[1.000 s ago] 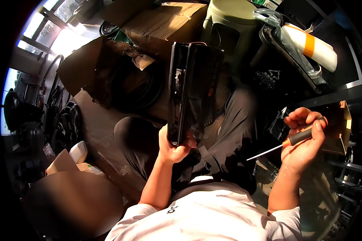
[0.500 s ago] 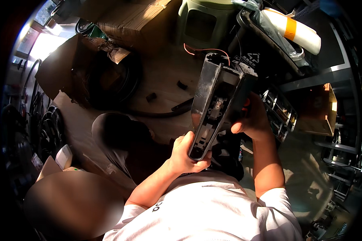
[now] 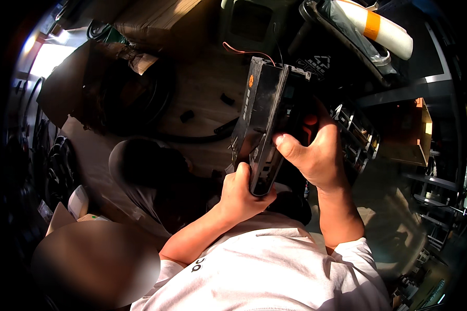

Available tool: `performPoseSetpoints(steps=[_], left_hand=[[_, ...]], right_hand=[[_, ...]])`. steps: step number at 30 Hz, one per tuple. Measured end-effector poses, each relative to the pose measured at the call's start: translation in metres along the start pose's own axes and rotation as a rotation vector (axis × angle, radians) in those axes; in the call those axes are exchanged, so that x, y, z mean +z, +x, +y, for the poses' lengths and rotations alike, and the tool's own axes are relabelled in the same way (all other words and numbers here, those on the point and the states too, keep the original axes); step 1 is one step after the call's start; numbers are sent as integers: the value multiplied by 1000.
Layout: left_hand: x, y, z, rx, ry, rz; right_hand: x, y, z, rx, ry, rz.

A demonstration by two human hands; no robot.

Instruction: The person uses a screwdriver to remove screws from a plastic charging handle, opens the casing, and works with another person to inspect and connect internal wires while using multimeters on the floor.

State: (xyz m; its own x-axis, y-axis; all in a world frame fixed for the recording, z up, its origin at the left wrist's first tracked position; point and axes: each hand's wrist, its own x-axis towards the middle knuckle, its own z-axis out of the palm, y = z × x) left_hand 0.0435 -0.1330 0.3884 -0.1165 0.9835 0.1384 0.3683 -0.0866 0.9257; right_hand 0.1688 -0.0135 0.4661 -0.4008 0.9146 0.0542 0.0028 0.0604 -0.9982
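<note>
My left hand (image 3: 245, 192) grips the lower end of a long black casing (image 3: 261, 111), thumb on its side. The casing stands tilted in front of my chest, its open channel with small parts inside partly in shadow. A thin orange-red wire (image 3: 249, 52) curls out of its far end. My right hand (image 3: 314, 153) is at the casing's right side, its thumb on the edge and its other fingers mostly hidden. A red-handled tool (image 3: 310, 120) shows within that hand; its working end is lost in the dark.
Dark hose coils (image 3: 140, 98) lie at left beside cardboard (image 3: 62, 85). Short black pieces (image 3: 187, 116) lie on the floor. A green stool (image 3: 251, 26) and a black bin (image 3: 308, 46) stand ahead. At right are a tool tray (image 3: 355, 129) and a wooden box (image 3: 423, 132).
The casing has turned, so its left outer face shows more and its channel less. My right thumb has come onto the casing's edge. The view has shifted slightly.
</note>
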Motion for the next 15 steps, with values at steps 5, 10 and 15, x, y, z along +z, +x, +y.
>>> performPoseSetpoints(steps=[5,10,15], left_hand=[[-2,2,2,-3,-11,-16],[0,1,5,3,-43,-7],[4,-2,-5,-55,-97,55]], right_hand=[[5,-6,5,-30,-33,83],[10,-7,11,-131,-115,132],[9,0,9,-135,-199,95]])
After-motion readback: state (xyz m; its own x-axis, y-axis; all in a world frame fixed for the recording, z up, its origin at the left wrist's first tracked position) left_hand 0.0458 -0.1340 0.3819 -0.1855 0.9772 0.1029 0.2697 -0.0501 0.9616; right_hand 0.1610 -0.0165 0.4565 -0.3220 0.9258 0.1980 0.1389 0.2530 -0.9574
